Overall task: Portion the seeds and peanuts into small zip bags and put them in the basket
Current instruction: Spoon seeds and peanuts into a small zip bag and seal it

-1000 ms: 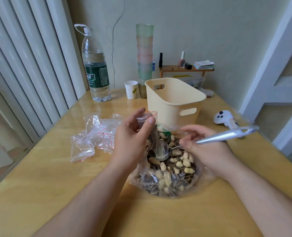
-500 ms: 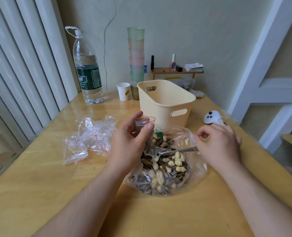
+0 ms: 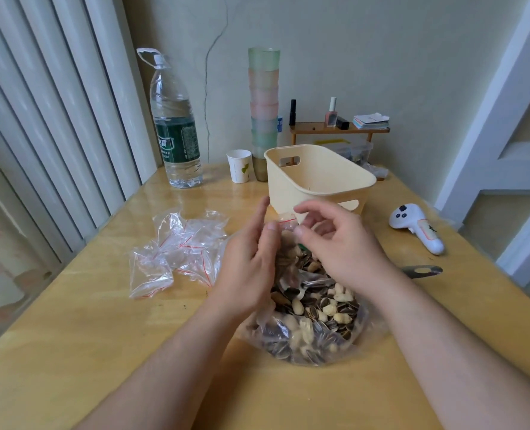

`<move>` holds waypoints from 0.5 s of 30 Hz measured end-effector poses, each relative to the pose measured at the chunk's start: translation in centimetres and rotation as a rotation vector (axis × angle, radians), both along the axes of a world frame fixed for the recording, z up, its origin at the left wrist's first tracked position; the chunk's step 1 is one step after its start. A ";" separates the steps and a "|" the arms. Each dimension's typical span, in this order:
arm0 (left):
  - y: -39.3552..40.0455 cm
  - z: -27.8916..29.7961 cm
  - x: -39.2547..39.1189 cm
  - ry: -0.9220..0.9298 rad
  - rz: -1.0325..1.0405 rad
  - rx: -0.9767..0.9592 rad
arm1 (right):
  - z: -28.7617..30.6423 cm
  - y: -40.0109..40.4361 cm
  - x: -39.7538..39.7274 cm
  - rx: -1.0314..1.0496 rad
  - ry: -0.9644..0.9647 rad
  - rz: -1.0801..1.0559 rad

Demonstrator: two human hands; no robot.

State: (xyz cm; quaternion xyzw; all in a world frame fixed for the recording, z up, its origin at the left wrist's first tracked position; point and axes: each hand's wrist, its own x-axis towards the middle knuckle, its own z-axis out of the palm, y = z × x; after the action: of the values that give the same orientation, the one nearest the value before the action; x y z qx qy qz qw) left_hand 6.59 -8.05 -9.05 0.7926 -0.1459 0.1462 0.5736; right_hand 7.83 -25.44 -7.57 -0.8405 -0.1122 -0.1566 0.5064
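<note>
A small zip bag [image 3: 283,240] with a red seal line, partly filled with seeds and peanuts, is held upright above the big open bag of seeds and peanuts [image 3: 311,308] that lies on the table [image 3: 71,352]. The left hand [image 3: 251,265] grasps the small bag along its left side, thumb pressed near the red strip and fingers reaching up behind it. The right hand [image 3: 335,240] meets it from the other side, thumb and forefinger pinching at the bag's top edge, the remaining fingers loosely curled. Both forearms reach over the table's near edge. Just behind the hands stands the cream plastic basket [image 3: 319,178] with cut-out handles; no bag can be seen in the part of its inside that shows. To the left lies a crumpled heap of spare zip bags [image 3: 176,252]. To the right, past the right wrist, the end of a metal spoon handle [image 3: 421,270] rests flat on the table, and farther back lies a white controller [image 3: 415,226]. At the back of the table stand a large water bottle [image 3: 176,131], a paper cup [image 3: 239,166], a tall stack of pastel cups [image 3: 264,110] and a small wooden shelf [image 3: 338,128] carrying nail polish and cards.
</note>
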 end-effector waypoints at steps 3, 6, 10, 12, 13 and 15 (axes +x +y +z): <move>0.5 0.1 0.4 0.058 0.005 -0.103 | -0.1 1.3 0.2 0.126 0.038 0.176; 0.9 -0.2 0.8 0.096 -0.006 -0.174 | -0.5 1.2 -0.3 0.311 0.093 0.281; 0.7 0.1 0.4 0.032 -0.085 -0.153 | -0.4 0.7 -1.2 0.371 0.162 0.340; 0.3 0.5 -0.3 0.077 -0.199 -0.215 | 0.1 0.2 -1.5 0.267 0.102 0.278; 0.1 0.6 -0.6 0.122 -0.275 -0.269 | 0.3 -0.2 -1.6 0.164 -0.008 0.181; -0.3 0.6 -0.8 0.175 -0.375 -0.344 | 0.7 -0.9 -1.8 -0.083 -0.313 -0.061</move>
State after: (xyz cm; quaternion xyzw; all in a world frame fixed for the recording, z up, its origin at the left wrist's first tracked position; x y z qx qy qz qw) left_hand 5.83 -8.39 -8.48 0.6525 -0.2129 -0.0091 0.7273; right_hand 6.04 -26.32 -6.91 -0.8292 -0.1704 -0.2963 0.4424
